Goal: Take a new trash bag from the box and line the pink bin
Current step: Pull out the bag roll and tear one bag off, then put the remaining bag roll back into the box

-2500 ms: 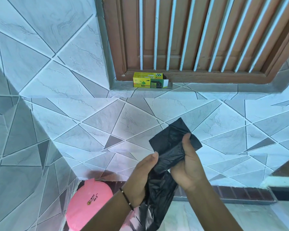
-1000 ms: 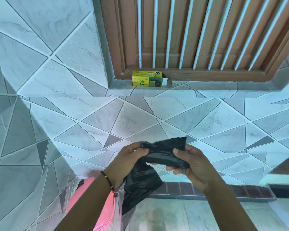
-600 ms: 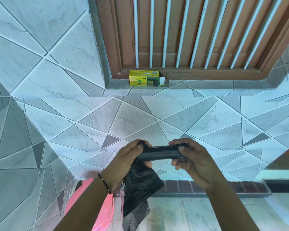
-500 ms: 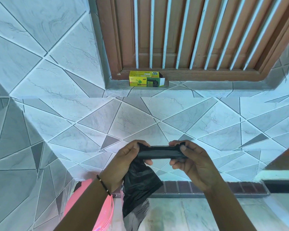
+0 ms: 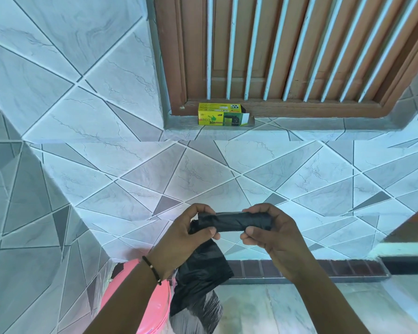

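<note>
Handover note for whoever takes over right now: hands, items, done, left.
Left hand: pinching one end of the black trash bag.
Right hand: pinching the other end; the bag's top is bunched between them, the rest hangs down.
Yellow box: on the window ledge, end flap open.
Pink bin: lower left, under the left forearm.
Done: bag taken out.
Left: open the bag's mouth, line the bin.

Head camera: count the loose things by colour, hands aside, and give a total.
Black: 1, the trash bag, pinched between left hand and right hand
Yellow: 1, the bin-bag box on the window ledge
Pink: 1, the bin
Total: 3
</note>
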The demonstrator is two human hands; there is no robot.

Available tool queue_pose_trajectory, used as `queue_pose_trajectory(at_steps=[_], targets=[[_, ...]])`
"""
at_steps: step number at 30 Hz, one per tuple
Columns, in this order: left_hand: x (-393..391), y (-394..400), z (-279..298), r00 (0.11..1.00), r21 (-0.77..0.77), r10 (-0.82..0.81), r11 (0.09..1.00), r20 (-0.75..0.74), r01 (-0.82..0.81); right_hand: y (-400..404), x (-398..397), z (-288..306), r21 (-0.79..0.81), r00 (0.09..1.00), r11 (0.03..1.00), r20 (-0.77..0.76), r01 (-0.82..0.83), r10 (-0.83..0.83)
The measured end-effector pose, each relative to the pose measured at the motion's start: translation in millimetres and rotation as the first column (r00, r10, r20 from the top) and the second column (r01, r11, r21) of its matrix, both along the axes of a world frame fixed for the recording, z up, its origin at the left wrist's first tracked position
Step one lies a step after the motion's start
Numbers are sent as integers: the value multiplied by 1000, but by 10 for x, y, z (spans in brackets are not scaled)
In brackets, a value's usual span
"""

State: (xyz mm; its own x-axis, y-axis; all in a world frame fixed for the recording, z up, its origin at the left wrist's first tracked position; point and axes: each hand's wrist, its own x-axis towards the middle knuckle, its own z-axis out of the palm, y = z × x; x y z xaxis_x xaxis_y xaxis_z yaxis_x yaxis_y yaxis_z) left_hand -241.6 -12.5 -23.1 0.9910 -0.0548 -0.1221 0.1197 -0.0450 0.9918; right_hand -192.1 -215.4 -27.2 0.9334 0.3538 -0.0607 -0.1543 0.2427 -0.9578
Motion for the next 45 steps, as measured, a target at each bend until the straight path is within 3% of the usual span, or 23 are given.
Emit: queue_pose_trajectory(at_steps=[5,7,13,20,23,29,32,35,38,42,45], targets=[[-67,156,30,999,-253,-34,967,18,38,94,-2,6,110,999,994,-38,4,0],[-45,194,18,999,-258,-46,965,7,47,119,13,15,91,1000,996,-29,3,0],[178,185,-66,987,95,122,987,105,-132,135,158,29,53,999,998,15,-29,29],[674,146,-2,975,122,151,978,162,-172,157,737,37,138,1000,990,-12,13,-11],[1006,148,66,961,240,198,940,195,-243,72,1102,68,196,997,978,-41,75,-68],[1880,175,344,899,508,198,768,391,-390,-241,1802,278,253,985,952,-48,174,-168],[2306,190,487,871,652,206,592,445,-473,-358,2038,360,244,978,947,-49,210,-204],[2699,227,625,876,808,285,350,390,-473,-455,2203,399,234,975,947,-53,222,-216],[3057,305,717,904,878,296,277,308,-390,-532,2327,390,227,974,947,-60,227,-219],[3417,376,743,978,990,184,79,101,-117,-591,2470,400,251,977,945,-76,212,-199],[3488,416,741,986,986,103,88,133,-143,-603,2510,427,250,975,943,-78,219,-206]])
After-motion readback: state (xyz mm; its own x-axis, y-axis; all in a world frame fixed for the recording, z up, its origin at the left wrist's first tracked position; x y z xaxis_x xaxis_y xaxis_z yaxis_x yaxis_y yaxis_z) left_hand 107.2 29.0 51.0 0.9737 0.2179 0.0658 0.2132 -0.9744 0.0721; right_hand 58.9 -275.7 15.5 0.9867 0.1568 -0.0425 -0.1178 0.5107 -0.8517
